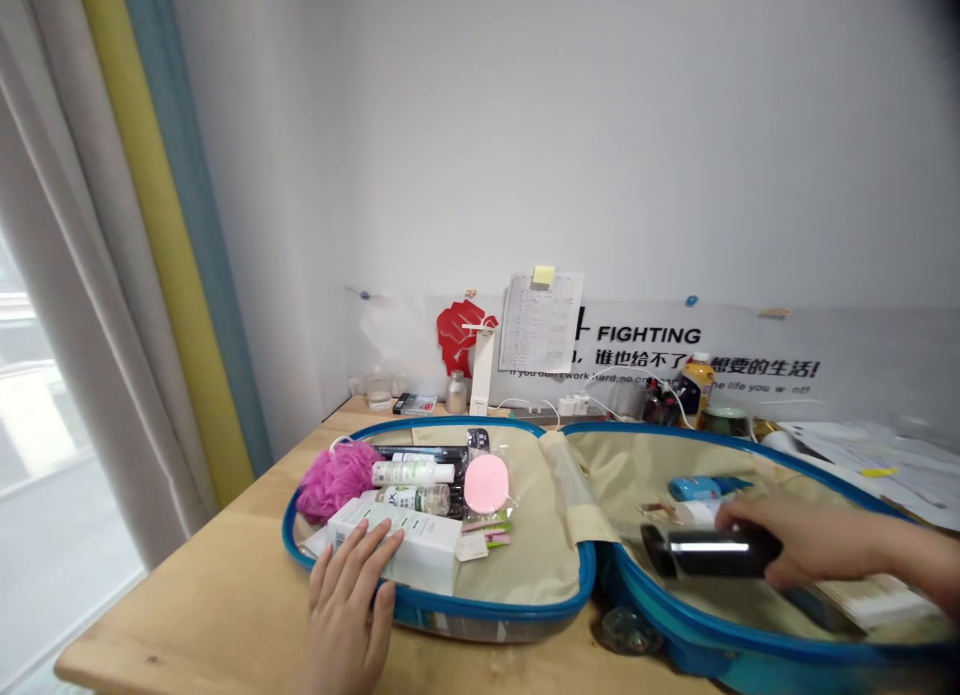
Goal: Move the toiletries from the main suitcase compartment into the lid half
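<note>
An open blue-rimmed case (495, 607) lies with its two halves spread on the table. My left hand (352, 595) rests at the front of the left half, fingers stretched over a white box (431, 547). Behind that box are a purple bath puff (337, 480), a white bottle (412, 472), a clear bottle (420, 499) and a pink oval case (486, 483) in clear wrap. Over the right half, my right hand (780, 540) grips a shiny black bottle (705, 553), held sideways and slightly blurred. A blue tube (694, 488) lies just beyond it.
The wooden table (217, 585) extends to the left. A clear rounded thing (628, 630) sits at the case's front near the hinge. Along the wall stand a white lamp (482, 370), a yellow bottle (697, 385), chargers (574, 405) and cables. Papers (870, 460) lie at back right.
</note>
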`<state>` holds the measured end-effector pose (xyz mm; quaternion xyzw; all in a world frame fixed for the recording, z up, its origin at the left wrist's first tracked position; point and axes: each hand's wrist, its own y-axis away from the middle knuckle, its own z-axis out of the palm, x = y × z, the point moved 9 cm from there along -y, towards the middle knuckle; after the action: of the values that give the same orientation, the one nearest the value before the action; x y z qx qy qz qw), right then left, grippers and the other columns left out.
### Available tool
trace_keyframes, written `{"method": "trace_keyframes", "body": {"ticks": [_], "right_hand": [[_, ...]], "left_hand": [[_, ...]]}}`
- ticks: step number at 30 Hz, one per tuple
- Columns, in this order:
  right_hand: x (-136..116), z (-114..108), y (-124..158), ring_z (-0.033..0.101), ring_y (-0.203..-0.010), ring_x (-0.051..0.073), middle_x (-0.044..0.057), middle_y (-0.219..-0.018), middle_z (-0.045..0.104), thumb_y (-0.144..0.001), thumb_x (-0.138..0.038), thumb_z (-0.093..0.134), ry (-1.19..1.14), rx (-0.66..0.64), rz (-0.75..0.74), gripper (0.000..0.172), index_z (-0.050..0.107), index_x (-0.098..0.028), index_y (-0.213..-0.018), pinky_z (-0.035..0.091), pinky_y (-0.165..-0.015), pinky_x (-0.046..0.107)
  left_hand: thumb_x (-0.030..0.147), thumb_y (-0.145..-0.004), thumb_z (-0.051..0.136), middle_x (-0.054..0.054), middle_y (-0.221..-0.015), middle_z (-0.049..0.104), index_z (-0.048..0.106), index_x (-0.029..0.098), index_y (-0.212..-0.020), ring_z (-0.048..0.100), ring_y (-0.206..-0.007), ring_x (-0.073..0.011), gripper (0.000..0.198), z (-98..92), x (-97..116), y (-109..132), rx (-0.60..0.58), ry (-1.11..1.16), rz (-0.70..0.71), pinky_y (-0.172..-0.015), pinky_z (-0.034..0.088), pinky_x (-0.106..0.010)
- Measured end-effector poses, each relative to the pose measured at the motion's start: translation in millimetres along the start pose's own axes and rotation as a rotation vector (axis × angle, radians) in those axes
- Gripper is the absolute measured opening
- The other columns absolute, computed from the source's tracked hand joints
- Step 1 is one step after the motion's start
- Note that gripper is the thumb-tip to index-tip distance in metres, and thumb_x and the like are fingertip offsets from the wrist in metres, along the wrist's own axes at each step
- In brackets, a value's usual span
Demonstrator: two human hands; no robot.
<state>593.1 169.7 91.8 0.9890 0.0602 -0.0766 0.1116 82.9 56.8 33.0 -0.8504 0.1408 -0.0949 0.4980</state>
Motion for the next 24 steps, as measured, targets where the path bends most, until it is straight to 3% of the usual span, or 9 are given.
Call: {"method": "trace_keyframes", "body": {"ticks": [4,7,9,12,16,20,24], "right_hand": [[-56.8,-74.6,0.9,0.071,-0.093,0.032,0.009,-0.100,0.075,-0.056,-0.042,0.068,-0.038,0.142,-0.066,0.042,0.073,-0.031,-0.097,0.058,-0.087,0.046],[-132.5,-97.7,-17.1,0.069,-0.105,0.030,0.012,-0.120,0.072,-0.081,-0.059,0.054,-0.061,0.197,-0.169,0.055,0.065,-0.026,-0.124,0.055,-0.093,0.042],[-188.5,-91.2,-40.9,0.069,-0.108,0.028,0.011,-0.122,0.071,-0.085,-0.057,0.057,-0.060,0.201,-0.238,0.057,0.061,-0.024,-0.130,0.054,-0.096,0.040],[-270.5,-62.9,-82.0,0.067,-0.111,0.025,0.009,-0.126,0.069,-0.089,-0.046,0.065,-0.042,0.196,-0.347,0.050,0.059,-0.025,-0.134,0.052,-0.101,0.040],[-354.8,-24.3,-124.1,0.062,-0.115,0.024,0.011,-0.134,0.061,-0.095,-0.043,0.065,-0.011,0.199,-0.459,0.047,0.057,-0.021,-0.136,0.053,-0.101,0.048],[-396.4,1.3,-148.3,0.060,-0.119,0.025,0.011,-0.137,0.059,-0.097,-0.043,0.064,0.019,0.195,-0.519,0.044,0.058,-0.020,-0.134,0.053,-0.102,0.050],[-406.6,16.7,-161.1,0.060,-0.120,0.025,0.011,-0.137,0.058,-0.097,-0.042,0.064,0.016,0.207,-0.544,0.043,0.059,-0.020,-0.133,0.052,-0.102,0.050]], "left_hand": [[0.023,-0.098,0.047,-0.004,-0.133,0.072,0.067,0.027,-0.132,0.059,-0.130,-0.0202,0.040,1.2,-1.2,1.2,-0.009,-0.010,-0.017,-0.124,0.019,-0.035],[0.024,-0.098,0.046,-0.005,-0.133,0.072,0.068,0.027,-0.131,0.059,-0.130,-0.0209,0.039,2.1,-1.9,1.7,-0.015,-0.013,-0.032,-0.124,0.020,-0.036],[0.025,-0.099,0.045,-0.005,-0.133,0.072,0.069,0.027,-0.130,0.060,-0.130,-0.0214,0.039,3.0,-2.1,1.9,-0.023,-0.016,-0.036,-0.124,0.020,-0.038],[0.025,-0.099,0.045,-0.004,-0.134,0.071,0.068,0.027,-0.131,0.059,-0.130,-0.0215,0.039,3.0,-2.0,1.5,-0.029,-0.018,-0.027,-0.123,0.020,-0.038],[0.024,-0.098,0.047,-0.003,-0.132,0.072,0.068,0.027,-0.130,0.059,-0.130,-0.0200,0.038,-1.1,0.2,-1.4,-0.010,-0.015,-0.002,-0.122,0.022,-0.034],[0.023,-0.098,0.047,-0.003,-0.130,0.073,0.068,0.027,-0.130,0.060,-0.128,-0.0203,0.038,-4.1,2.2,-4.4,0.009,-0.011,0.004,-0.120,0.025,-0.034],[0.023,-0.099,0.046,-0.004,-0.130,0.073,0.068,0.026,-0.130,0.059,-0.130,-0.0208,0.038,-2.8,2.6,-4.3,0.005,-0.010,-0.003,-0.119,0.025,-0.035]]}}
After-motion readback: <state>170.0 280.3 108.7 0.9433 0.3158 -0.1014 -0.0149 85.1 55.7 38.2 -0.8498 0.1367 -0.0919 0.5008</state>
